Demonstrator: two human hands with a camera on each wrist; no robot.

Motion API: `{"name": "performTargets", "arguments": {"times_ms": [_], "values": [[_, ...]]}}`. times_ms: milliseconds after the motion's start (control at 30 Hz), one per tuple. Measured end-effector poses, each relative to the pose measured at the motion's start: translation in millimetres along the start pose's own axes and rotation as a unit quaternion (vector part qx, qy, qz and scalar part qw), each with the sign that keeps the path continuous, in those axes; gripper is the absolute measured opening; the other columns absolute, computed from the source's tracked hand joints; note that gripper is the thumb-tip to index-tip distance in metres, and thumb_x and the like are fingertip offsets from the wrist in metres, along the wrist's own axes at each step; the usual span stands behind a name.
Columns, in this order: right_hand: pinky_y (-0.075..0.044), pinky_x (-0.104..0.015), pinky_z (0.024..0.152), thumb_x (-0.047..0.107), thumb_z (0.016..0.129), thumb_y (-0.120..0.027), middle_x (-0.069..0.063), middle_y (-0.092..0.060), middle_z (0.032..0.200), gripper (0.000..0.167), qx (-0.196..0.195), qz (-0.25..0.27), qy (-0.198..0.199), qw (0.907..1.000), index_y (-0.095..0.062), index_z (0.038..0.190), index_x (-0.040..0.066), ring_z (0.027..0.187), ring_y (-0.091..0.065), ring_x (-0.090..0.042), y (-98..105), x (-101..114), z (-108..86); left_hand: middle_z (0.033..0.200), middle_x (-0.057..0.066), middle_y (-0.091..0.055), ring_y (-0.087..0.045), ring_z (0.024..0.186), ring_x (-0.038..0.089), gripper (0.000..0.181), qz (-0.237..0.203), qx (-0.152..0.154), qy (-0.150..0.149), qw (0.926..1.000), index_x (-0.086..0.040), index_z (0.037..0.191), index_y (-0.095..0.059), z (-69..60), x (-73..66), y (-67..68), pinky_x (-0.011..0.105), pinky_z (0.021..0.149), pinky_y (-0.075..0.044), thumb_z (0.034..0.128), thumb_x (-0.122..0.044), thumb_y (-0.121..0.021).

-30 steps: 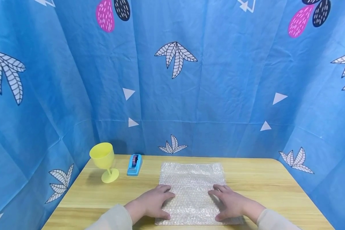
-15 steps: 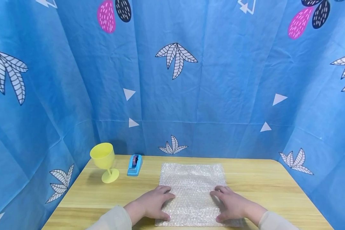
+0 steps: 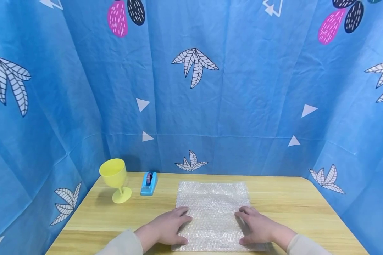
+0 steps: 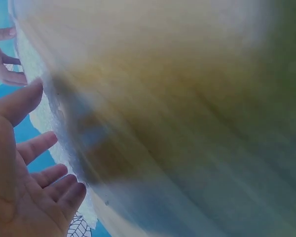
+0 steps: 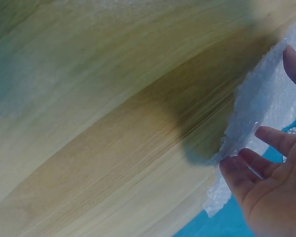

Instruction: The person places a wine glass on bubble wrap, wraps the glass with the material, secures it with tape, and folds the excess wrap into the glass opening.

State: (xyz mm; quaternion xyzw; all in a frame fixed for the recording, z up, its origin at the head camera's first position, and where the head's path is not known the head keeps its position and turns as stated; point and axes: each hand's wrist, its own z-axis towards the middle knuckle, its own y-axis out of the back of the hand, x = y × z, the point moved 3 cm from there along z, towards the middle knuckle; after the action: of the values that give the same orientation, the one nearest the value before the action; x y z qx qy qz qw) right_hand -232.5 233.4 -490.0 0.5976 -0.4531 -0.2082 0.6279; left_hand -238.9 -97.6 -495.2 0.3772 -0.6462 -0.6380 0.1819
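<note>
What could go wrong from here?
1. The left hand and right hand are at opposite side edges of the bubble wrap, fingers spread rather than gripping, so it might slide or crease if pushed unevenly.
2. The yellow goblet stands on a slim stem in the table's far left corner; a bump could tip it.
3. The tape dispenser sits beside it, so reaching for that may knock the goblet.

Yellow plastic goblet (image 3: 113, 173) & blue plastic tape disp. (image 3: 148, 184) blocked far L; room b/w disp. & clear bubble-wrap sheet (image 3: 214, 212) was passable.
</note>
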Motion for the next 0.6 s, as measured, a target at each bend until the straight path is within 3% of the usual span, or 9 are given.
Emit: {"name": "performTargets", "arguments": {"times_ms": [167,333,433,600], "values": [[-0.048,-0.060,0.097,0.053,0.075,-0.082,-0.023,-0.042,0.146,0.091,0.008,0.005,-0.011,0.9999,-0.049,0.143,0.003,0.133,-0.041,-0.047,-0.3,-0.2,0.5,0.152,0.013,-0.045,-0.045,0.137,0.031,0.055,-0.008,-0.031,-0.006,0.9995,-0.019,0.138,-0.059,-6.6,1.2,5.8,0.046,0.109,-0.043,0.0924,-0.048,-0.066],[-0.048,-0.060,0.098,0.053,0.075,-0.082,-0.023,-0.042,0.146,0.091,0.010,0.001,-0.015,0.9998,-0.049,0.144,0.004,0.133,-0.041,-0.046,-1.4,0.1,0.9,0.144,0.015,-0.051,-0.051,0.130,0.033,0.044,-0.004,-0.108,0.003,0.9942,-0.013,0.132,-0.061,-14.3,5.4,22.1,0.049,0.106,-0.046,0.0943,-0.035,-0.067],[-0.048,-0.060,0.098,0.052,0.074,-0.083,-0.022,-0.043,0.146,0.091,0.010,-0.003,-0.015,0.9998,-0.049,0.143,0.003,0.132,-0.042,-0.046,0.0,1.5,0.4,0.143,0.017,-0.052,-0.051,0.130,0.035,0.045,0.021,-0.170,0.020,0.9850,-0.010,0.133,-0.060,-19.6,11.0,33.3,0.052,0.105,-0.046,0.0934,-0.029,-0.069],[-0.047,-0.060,0.099,0.054,0.074,-0.082,-0.021,-0.043,0.146,0.092,0.017,-0.001,-0.025,0.9996,-0.049,0.144,0.004,0.133,-0.042,-0.045,1.7,2.3,0.9,0.143,0.015,-0.052,-0.049,0.131,0.034,0.050,0.050,-0.256,0.068,0.9630,-0.010,0.136,-0.058,-29.1,26.0,54.4,0.053,0.108,-0.043,0.0909,-0.027,-0.072]]}}
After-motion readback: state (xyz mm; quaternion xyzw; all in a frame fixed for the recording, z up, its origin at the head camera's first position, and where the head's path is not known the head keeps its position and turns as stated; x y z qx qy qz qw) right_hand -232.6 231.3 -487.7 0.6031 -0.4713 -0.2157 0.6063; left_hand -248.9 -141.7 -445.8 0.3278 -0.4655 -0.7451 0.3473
